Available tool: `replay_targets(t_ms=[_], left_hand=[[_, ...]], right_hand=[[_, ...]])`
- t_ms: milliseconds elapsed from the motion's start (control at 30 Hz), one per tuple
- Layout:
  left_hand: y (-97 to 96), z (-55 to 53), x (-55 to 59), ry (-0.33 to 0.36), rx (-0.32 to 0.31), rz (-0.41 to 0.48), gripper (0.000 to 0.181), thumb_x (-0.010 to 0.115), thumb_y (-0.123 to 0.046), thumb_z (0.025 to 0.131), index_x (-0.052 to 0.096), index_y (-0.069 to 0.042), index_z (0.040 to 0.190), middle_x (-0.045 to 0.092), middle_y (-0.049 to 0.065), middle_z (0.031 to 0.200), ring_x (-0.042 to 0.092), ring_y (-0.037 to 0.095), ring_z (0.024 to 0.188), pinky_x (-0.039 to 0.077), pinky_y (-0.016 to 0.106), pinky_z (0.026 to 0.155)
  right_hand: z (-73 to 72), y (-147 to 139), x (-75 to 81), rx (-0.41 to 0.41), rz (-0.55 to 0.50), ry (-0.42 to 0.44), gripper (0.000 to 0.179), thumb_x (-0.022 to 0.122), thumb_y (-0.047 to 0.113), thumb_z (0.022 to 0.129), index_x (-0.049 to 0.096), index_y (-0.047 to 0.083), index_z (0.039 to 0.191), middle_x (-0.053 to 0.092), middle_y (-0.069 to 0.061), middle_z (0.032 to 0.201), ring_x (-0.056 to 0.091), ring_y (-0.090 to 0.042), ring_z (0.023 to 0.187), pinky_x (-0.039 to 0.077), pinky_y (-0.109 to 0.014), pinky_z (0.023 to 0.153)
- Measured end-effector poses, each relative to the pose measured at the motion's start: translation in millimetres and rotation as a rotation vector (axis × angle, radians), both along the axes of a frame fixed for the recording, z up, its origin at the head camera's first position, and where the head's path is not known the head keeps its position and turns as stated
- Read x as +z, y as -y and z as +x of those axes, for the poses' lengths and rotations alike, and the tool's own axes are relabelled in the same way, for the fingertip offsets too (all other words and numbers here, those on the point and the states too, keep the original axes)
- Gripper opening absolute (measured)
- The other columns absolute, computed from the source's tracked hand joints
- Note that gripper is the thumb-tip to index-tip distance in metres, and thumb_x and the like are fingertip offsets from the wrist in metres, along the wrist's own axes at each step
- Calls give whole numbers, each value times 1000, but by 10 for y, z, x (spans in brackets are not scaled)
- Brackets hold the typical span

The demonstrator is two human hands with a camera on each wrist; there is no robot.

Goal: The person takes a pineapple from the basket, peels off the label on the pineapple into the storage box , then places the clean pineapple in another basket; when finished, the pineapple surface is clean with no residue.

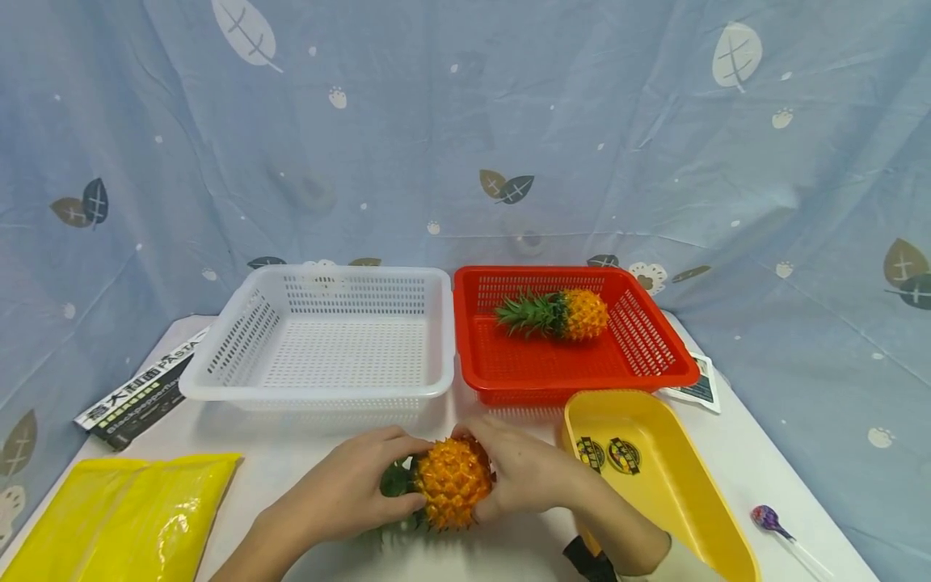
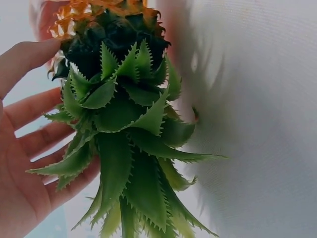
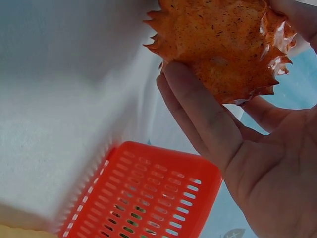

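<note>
A pineapple (image 1: 454, 485) lies sideways between my two hands, low over the near part of the table. My left hand (image 1: 360, 485) holds its crown end, thumb and index finger by the base of the fruit; in the left wrist view the other fingers spread behind the green toothed leaves (image 2: 133, 148). My right hand (image 1: 520, 473) grips the opposite end, and the right wrist view shows fingers against its orange, speckled bottom (image 3: 218, 44). A second pineapple (image 1: 584, 314) rests inside the red basket (image 1: 509, 386), leaves pointing left.
A white basket (image 1: 316, 394) stands left of the red one. The yellow tray (image 1: 676, 477), beside my right forearm, reaches toward the near edge. At left are a yellow package (image 1: 138, 517) and a pasta box (image 1: 149, 392). A lollipop (image 1: 771, 521) lies far right; a packet (image 1: 698, 388) is partly behind the red basket.
</note>
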State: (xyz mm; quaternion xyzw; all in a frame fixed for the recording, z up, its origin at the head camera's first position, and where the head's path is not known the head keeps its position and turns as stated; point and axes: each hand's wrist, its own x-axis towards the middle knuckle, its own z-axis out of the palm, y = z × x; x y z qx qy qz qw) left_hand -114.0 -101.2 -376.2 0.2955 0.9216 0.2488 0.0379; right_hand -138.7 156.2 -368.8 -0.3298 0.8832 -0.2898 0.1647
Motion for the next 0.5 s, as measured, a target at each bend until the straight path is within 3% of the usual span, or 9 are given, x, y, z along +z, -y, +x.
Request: replay_targets(t_ms=[300,500], left_hand=[[52,9,-11,-6,10,91,51,81,-44,88,69,-22,133,69,-11,122,67,13,111,58,41,96],[89,-3,-33,-29,9,115,50,81,-46,88,69,-24,131,69,-13,121,67,12,110,59,40,95]], right_hand=[[20,4,82,-78,31,-17,74,91,21,68,55,20,133,61,7,120,58,-8,104,55,-32,92],[37,-11,97,-84,-3,-50,70,90,21,70,56,22,131,62,8,118,58,-8,101,55,-25,84]])
